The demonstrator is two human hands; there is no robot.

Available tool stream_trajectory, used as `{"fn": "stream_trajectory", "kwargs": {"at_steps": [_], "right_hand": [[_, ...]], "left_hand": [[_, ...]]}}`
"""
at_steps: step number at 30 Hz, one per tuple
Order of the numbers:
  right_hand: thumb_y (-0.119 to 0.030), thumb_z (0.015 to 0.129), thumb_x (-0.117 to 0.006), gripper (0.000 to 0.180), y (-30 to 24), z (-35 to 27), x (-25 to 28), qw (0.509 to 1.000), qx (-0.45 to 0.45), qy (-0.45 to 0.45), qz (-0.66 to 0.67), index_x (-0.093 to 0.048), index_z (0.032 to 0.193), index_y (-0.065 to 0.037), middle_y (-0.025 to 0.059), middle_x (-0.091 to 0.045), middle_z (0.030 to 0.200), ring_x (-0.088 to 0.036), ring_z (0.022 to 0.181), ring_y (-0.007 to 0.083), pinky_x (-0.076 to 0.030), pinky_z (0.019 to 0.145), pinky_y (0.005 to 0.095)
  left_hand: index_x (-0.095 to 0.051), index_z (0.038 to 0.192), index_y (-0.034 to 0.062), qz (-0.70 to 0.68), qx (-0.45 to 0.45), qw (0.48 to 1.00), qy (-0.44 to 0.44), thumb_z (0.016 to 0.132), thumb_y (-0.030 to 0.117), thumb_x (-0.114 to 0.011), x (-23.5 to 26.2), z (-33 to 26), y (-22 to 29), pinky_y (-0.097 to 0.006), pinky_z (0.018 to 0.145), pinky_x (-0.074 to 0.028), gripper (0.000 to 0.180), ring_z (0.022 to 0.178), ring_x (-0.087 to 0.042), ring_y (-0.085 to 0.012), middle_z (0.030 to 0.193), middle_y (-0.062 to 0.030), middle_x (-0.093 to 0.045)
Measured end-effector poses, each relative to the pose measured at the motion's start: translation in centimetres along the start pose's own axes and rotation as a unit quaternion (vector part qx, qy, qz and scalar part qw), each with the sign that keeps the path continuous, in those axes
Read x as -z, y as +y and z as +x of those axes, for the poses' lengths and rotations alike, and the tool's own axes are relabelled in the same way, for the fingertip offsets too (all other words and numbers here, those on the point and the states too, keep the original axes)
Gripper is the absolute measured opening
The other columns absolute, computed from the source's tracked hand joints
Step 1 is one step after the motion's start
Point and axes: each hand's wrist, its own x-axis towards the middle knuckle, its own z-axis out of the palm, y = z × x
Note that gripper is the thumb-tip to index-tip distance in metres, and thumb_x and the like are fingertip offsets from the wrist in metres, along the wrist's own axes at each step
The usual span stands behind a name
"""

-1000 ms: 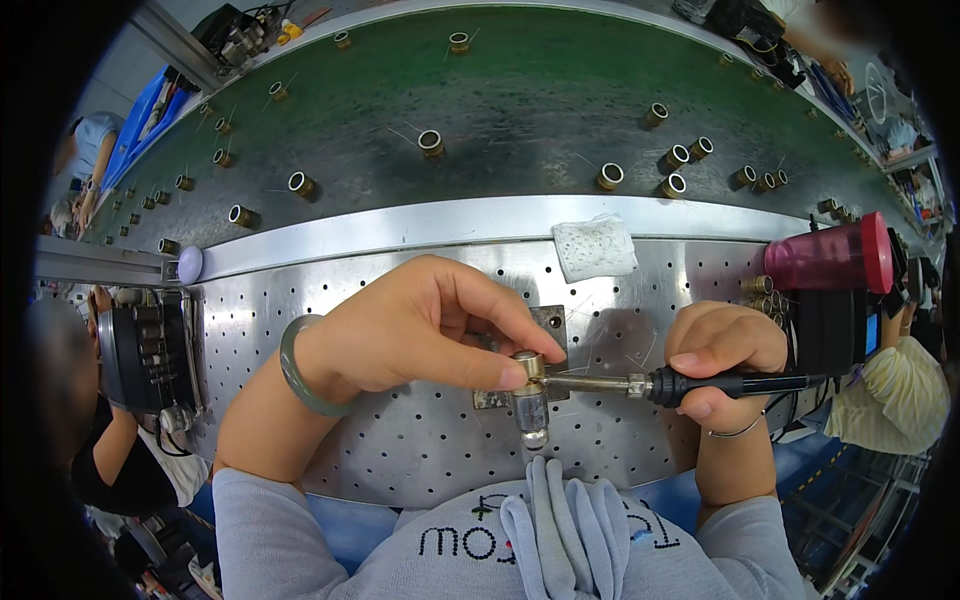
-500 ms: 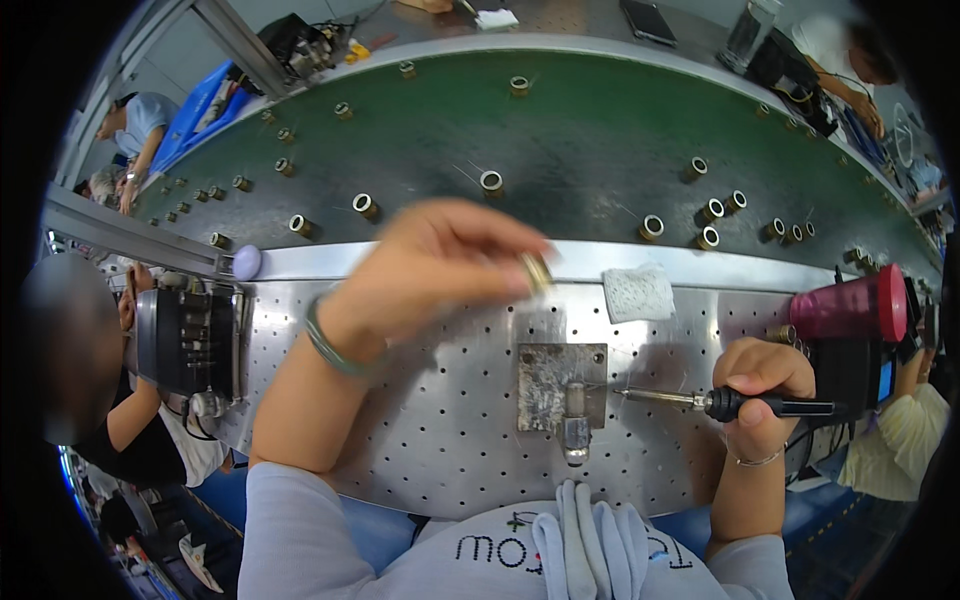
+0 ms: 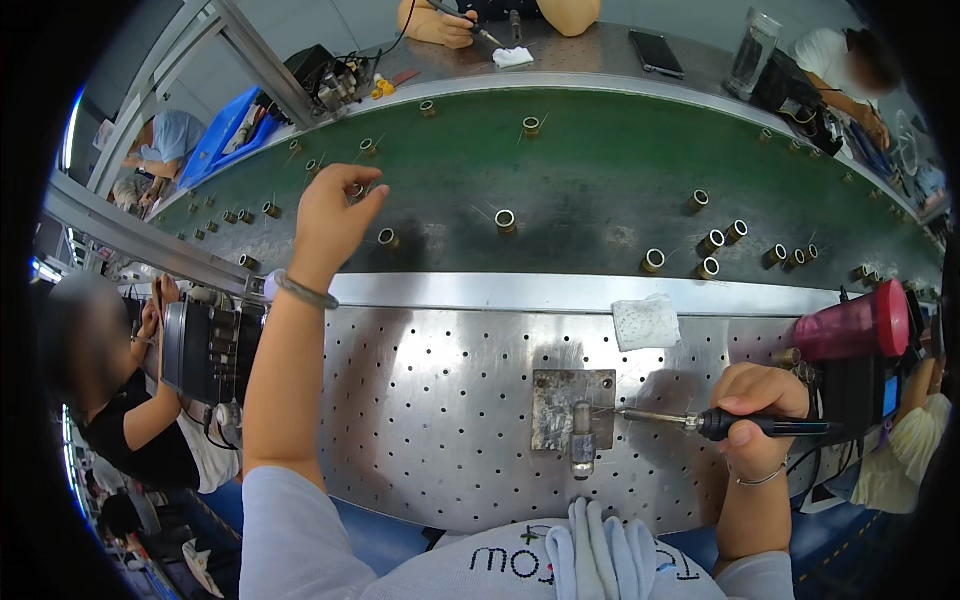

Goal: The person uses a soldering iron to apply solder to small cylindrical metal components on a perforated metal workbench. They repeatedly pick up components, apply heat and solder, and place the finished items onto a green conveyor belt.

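Note:
Over the left part of the green belt, my left hand point(image 3: 338, 222) has its thumb and fingers curled around a small brass ring fitting point(image 3: 357, 191), partly hidden by the hand. At the right of the perforated metal bench, my right hand point(image 3: 762, 405) grips a soldering iron point(image 3: 730, 424) by its black handle. The iron points left, its tip beside a square worn metal plate point(image 3: 553, 388). Across that plate's lower edge lies a short metal cylinder point(image 3: 582, 452), which neither hand touches.
The green belt point(image 3: 600, 235) carries several more brass ring fittings point(image 3: 505, 221) with thin wires. A white pad point(image 3: 646, 323) lies by the bench's far edge. To the right is a pink cup point(image 3: 850, 322) on its side. Across the belt, a co-worker's hand point(image 3: 458, 31) holds another iron.
My left hand has carried the brass ring fitting left and away from me, out over the belt. My right hand keeps its grip on the soldering iron. The view has shifted slightly.

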Motion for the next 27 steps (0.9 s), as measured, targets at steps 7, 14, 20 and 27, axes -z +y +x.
{"fn": "stream_trajectory", "kwargs": {"at_steps": [7, 14, 20, 27], "right_hand": [[-0.007, 0.069, -0.076, 0.021, 0.1, -0.2, 0.1, 1.0, 0.015, -0.012, 0.013, -0.062, 0.08, 0.002, 0.0078, -0.06, 0.069, -0.055, 0.059, 0.0169, -0.043, 0.054, 0.0265], [-0.007, 0.071, -0.075, 0.019, -0.3, -0.1, 0.0, 1.0, -0.012, 0.011, 0.008, -0.061, 0.081, 0.001, 0.0085, -0.059, 0.068, -0.053, 0.057, 0.015, -0.04, 0.053, 0.0241], [-0.006, 0.07, -0.075, 0.019, -0.2, 0.0, -0.3, 1.0, -0.018, 0.009, 0.021, -0.062, 0.081, 0.002, 0.0088, -0.06, 0.069, -0.054, 0.058, 0.0152, -0.042, 0.054, 0.0242], [-0.002, 0.067, -0.075, 0.02, 0.1, -0.1, 0.1, 0.999, -0.01, -0.025, 0.02, -0.064, 0.082, 0.004, 0.0107, -0.063, 0.071, -0.057, 0.061, 0.0177, -0.043, 0.055, 0.026]], "left_hand": [[-0.067, 0.086, 0.0004, 0.034, 0.036, 0.998, -0.038, 0.069, 0.014, -0.075, -0.5, -4.2, 1.2, -0.032, 0.065, -0.048, 0.023, 0.07, -0.059, -0.023, 0.079, -0.0098, -0.061], [-0.068, 0.099, -0.0041, -0.489, 0.131, 0.766, -0.396, 0.073, 0.001, -0.071, 0.7, -4.9, 12.2, -0.022, 0.076, -0.047, 0.026, 0.083, -0.059, -0.0118, 0.091, -0.007, -0.064], [-0.067, 0.102, -0.0051, -0.581, 0.137, 0.593, -0.54, 0.074, 0.0, -0.071, -1.0, -6.5, 14.8, -0.023, 0.075, -0.046, 0.029, 0.085, -0.058, -0.0133, 0.094, -0.0091, -0.062], [-0.065, 0.106, -0.006, -0.606, 0.138, 0.52, -0.586, 0.076, 0.003, -0.07, -2.0, -7.3, 14.6, -0.022, 0.07, -0.043, 0.032, 0.082, -0.055, -0.0128, 0.093, -0.0105, -0.061]]}}
